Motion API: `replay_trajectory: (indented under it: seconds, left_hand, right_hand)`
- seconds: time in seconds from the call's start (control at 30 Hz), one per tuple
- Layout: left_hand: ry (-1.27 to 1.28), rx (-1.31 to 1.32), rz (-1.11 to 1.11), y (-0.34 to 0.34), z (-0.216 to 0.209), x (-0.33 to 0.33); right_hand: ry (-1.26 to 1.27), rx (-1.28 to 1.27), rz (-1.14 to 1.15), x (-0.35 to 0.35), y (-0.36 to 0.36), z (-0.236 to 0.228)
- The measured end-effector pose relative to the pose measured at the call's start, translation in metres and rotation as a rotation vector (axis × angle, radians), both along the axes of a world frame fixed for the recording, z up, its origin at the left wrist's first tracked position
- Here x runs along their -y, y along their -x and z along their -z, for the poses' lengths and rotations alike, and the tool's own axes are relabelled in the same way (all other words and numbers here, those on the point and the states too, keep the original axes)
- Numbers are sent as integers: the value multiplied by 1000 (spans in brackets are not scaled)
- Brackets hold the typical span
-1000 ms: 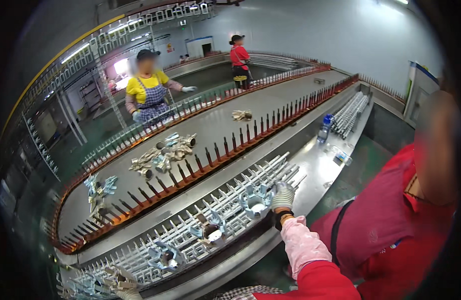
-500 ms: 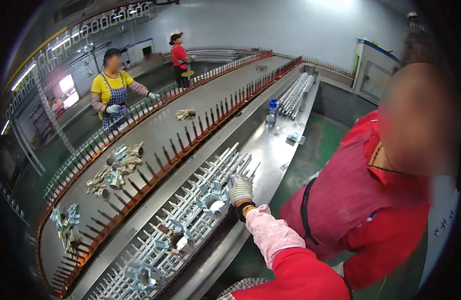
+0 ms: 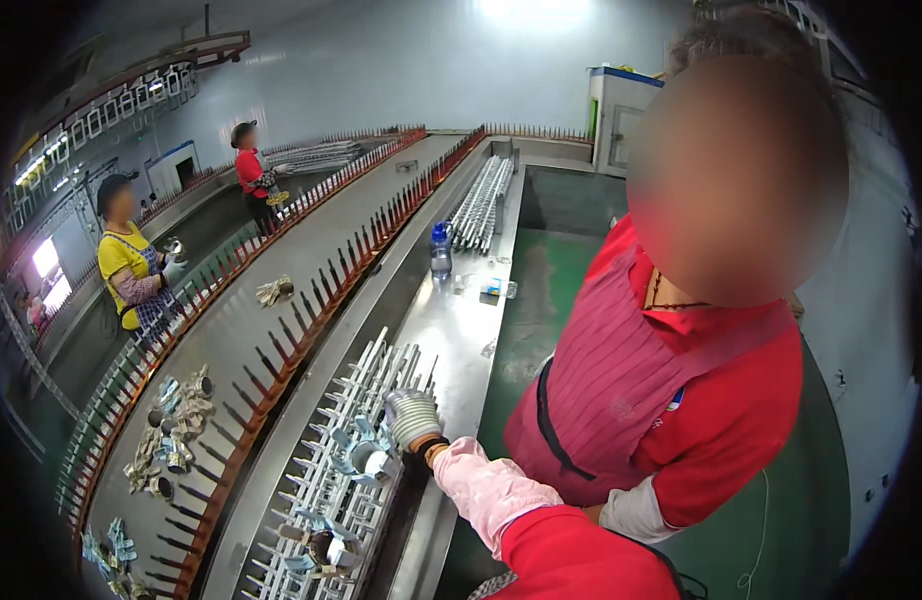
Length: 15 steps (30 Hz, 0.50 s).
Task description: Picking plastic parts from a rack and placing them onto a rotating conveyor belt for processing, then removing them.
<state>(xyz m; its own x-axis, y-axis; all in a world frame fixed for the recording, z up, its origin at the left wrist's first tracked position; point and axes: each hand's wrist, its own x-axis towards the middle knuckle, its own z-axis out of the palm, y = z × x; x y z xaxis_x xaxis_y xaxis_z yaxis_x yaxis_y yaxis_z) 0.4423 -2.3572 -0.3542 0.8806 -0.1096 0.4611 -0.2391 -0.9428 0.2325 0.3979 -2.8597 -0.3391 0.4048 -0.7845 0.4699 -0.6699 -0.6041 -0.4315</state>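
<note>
My right hand [image 3: 412, 417], in a striped whitish glove with a dark band at the wrist, reaches in from the lower edge. Its fingers curl over the end of a pile of pronged metal rods [image 3: 326, 440], closed on a rod there; the fingertips are partly hidden. Just beside it, a light-blue clamp-like fitting with a round ring [image 3: 366, 457] rests on the rods. Another ringed fitting [image 3: 326, 545] lies nearer to me on the same pile. My left hand is out of view.
A co-worker in red [image 3: 621, 400] stands close on my right. Upright pins edge the conveyor [image 3: 311, 330], which carries heaps of metal fittings [image 3: 171, 425]. A blue-capped bottle [image 3: 441, 255] and more rods [image 3: 481, 205] stand farther along the bench. Two people work beyond.
The view has swung right, shifting the bench and conveyor leftward. My right hand stays on the rods. The far person in yellow now holds a small shiny part with hands drawn together.
</note>
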Motion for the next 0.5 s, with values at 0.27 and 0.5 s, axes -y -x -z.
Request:
replay_trajectory:
  seconds: [0.27,0.5]
  left_hand:
    - [-9,-5,6,-1,1,13]
    - [-21,-5,16,0,0,20]
  right_hand:
    - [82,63,-21,4,0,5]
    - [90,67,-22,6,1,5]
